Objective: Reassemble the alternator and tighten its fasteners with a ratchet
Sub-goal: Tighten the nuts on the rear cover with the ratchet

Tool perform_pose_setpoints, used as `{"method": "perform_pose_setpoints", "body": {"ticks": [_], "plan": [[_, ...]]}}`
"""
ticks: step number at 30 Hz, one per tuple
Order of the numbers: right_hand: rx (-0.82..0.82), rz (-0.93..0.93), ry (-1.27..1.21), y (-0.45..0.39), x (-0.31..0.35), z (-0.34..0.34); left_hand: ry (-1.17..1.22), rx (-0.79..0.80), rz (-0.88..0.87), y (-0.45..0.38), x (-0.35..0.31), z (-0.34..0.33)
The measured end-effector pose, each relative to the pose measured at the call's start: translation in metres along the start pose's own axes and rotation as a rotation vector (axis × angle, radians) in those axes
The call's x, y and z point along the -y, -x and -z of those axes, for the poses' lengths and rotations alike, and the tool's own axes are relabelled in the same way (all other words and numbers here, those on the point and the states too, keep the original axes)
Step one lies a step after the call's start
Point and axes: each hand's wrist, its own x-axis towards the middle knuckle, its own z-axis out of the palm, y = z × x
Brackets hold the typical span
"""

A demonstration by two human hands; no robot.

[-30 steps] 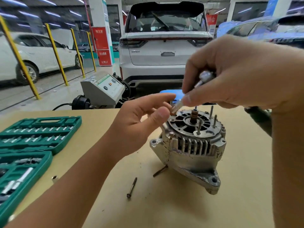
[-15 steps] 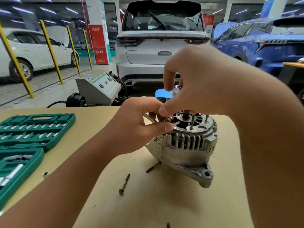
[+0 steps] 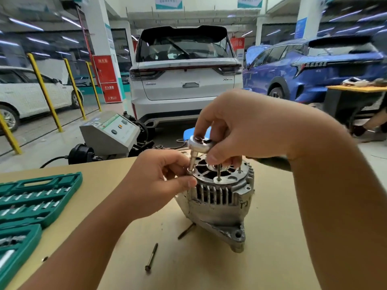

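The grey alternator [image 3: 219,204] stands on the tan table [image 3: 272,248], finned end up, with thin studs [image 3: 218,171] rising from its top plate. My right hand [image 3: 247,130] grips the chrome ratchet head [image 3: 199,144] from above. Its socket [image 3: 191,162] points straight down onto a fastener at the alternator's upper left rim. My left hand [image 3: 159,181] pinches the socket's lower end against the housing. A long loose bolt [image 3: 151,256] lies on the table in front. A second bolt [image 3: 186,231] pokes out from under the alternator.
An open green socket-set case [image 3: 31,204] fills the table's left side, and a small loose bit [image 3: 44,258] lies near it. Behind the table are a grey machine [image 3: 111,132], a white car [image 3: 184,80], a blue car [image 3: 314,68] and yellow posts [image 3: 44,88]. Another workbench [image 3: 356,88] stands far right.
My right hand has swung the ratchet from a tilt to upright and lowered its socket onto the fastener at the rim. My left hand has closed in on the socket. The camera moved nearer.
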Motion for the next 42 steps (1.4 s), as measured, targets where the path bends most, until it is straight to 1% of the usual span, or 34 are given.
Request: {"method": "perform_pose_setpoints", "body": {"ticks": [3, 4, 7, 10, 15, 17, 20, 22, 24, 26, 29, 31, 34, 36, 38, 40, 41, 42], "plan": [[-0.147, 0.055, 0.215, -0.009, 0.007, -0.010, 0.032, -0.028, 0.029, 0.000, 0.004, 0.001], [-0.163, 0.071, 0.248, -0.011, 0.011, -0.012, 0.017, -0.060, 0.019, -0.001, 0.005, 0.002], [-0.164, 0.102, 0.231, -0.012, 0.015, -0.016, -0.023, -0.154, -0.072, -0.002, 0.009, 0.003], [-0.179, 0.081, 0.220, -0.012, 0.013, -0.014, 0.122, -0.189, -0.067, -0.001, 0.009, -0.006], [-0.170, 0.056, 0.302, -0.015, 0.013, -0.015, 0.401, -0.229, -0.003, -0.002, 0.007, -0.020], [-0.158, 0.070, 0.356, -0.015, 0.012, -0.015, 0.456, -0.250, 0.010, -0.004, 0.006, -0.023], [-0.141, 0.075, 0.300, -0.012, 0.008, -0.011, 0.411, -0.232, 0.016, -0.004, 0.005, -0.021], [-0.172, 0.080, 0.248, -0.012, 0.009, -0.010, 0.404, -0.185, 0.027, -0.003, 0.005, -0.017], [-0.201, 0.066, 0.266, -0.015, 0.011, -0.013, 0.464, -0.142, 0.042, -0.002, 0.004, -0.013], [-0.177, 0.052, 0.342, -0.018, 0.013, -0.017, 0.489, -0.129, 0.054, -0.001, 0.001, -0.015], [-0.118, 0.015, 0.405, -0.009, 0.016, -0.010, 0.415, -0.178, 0.033, -0.002, -0.002, -0.020], [-0.109, 0.013, 0.357, -0.002, 0.017, -0.004, 0.393, -0.132, 0.008, -0.001, -0.003, -0.019], [-0.150, 0.031, 0.315, -0.002, 0.017, -0.007, 0.486, -0.019, 0.046, -0.002, -0.004, -0.011], [-0.154, 0.033, 0.348, -0.006, 0.017, -0.011, 0.478, -0.044, 0.063, -0.003, -0.005, -0.011], [-0.110, 0.024, 0.366, -0.005, 0.018, -0.009, 0.283, -0.140, -0.022, -0.005, -0.002, -0.014], [-0.024, 0.023, 0.371, 0.000, 0.024, -0.003, 0.102, -0.193, -0.109, -0.006, 0.002, -0.012], [-0.008, 0.033, 0.366, 0.001, 0.026, -0.002, 0.076, -0.198, -0.135, -0.006, 0.004, -0.011], [-0.017, 0.049, 0.358, 0.002, 0.025, -0.002, 0.102, -0.187, -0.138, -0.006, 0.005, -0.009]]}}
